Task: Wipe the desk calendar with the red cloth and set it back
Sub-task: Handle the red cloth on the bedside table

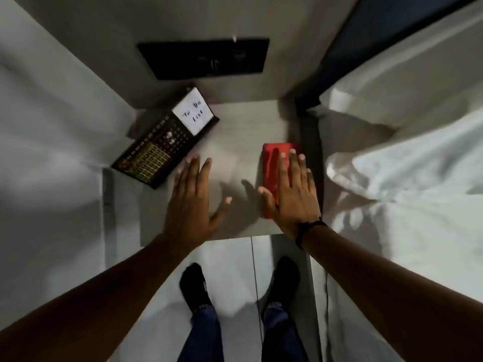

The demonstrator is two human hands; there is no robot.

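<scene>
The desk calendar is a dark board with a gold date grid and a white note panel; it leans at the back left corner of the small grey table. A folded red cloth lies flat on the table's right side. My right hand rests flat on the cloth, fingers spread and not curled around it. My left hand hovers open over the table's middle, its fingertips just short of the calendar's near edge and holding nothing.
A black wall panel sits on the wall behind the table. A bed with white sheets presses close on the right, and a white wall closes the left. My feet in black socks stand on the pale floor below.
</scene>
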